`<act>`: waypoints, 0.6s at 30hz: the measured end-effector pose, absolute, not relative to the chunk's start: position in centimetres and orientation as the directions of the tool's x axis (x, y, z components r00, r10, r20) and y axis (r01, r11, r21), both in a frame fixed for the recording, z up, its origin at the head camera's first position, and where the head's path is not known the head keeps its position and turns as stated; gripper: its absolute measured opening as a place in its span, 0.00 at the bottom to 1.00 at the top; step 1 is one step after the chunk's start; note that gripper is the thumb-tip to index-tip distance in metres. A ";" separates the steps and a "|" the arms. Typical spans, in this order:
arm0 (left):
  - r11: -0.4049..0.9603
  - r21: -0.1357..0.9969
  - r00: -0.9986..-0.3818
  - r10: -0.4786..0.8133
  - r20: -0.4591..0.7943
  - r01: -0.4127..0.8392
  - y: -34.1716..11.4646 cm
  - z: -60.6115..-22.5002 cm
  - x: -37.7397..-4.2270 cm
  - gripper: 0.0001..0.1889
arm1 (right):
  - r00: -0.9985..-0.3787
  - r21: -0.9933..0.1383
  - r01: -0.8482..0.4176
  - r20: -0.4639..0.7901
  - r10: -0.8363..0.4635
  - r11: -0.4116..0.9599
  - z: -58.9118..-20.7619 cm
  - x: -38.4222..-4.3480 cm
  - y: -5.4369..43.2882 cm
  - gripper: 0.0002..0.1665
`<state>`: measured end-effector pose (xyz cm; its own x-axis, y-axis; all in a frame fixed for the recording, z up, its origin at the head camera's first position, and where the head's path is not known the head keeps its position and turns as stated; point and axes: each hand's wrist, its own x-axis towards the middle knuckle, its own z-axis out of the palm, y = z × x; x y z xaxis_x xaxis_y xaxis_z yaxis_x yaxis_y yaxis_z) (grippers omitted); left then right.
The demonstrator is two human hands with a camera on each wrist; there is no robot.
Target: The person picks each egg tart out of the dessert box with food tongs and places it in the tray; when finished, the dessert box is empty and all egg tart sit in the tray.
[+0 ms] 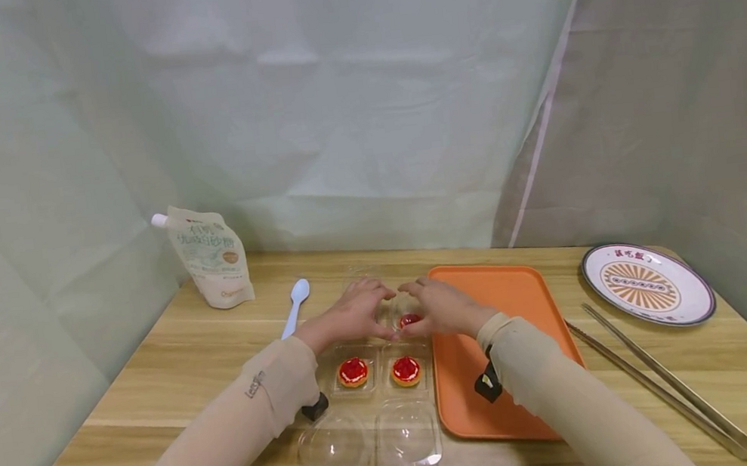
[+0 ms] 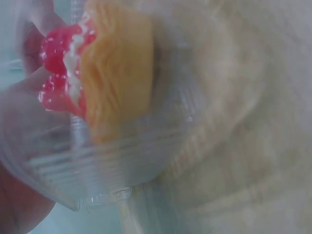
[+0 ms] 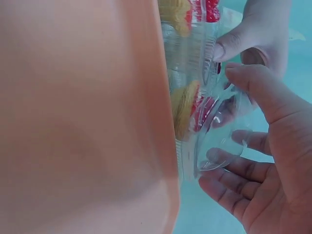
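My left hand and right hand meet at the far end of a clear plastic container. Their curled fingers hold a domed clear lid between them, tilted over a red-topped tart. In the right wrist view, the right thumb and fingers span this dome, with the left thumb close by. Nearer me, two more tarts, one on the left and one on the right, sit in clear compartments. Through clear plastic, the left wrist view shows a tart from the side.
Two clear domed lids, left and right, lie folded out toward me. An orange tray adjoins the container's right side. Beyond are metal tongs and a patterned plate. A blue spoon and spouted pouch stand left.
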<state>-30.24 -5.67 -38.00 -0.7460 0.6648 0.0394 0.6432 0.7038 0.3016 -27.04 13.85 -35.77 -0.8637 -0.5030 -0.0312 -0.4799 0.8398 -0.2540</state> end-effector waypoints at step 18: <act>0.689 0.297 -0.730 0.681 0.046 0.661 -5.7 -37.8 -30.0 0.38 | -0.853 -0.312 -0.502 0.023 -0.522 0.807 -34.3 -26.7 15.0 0.46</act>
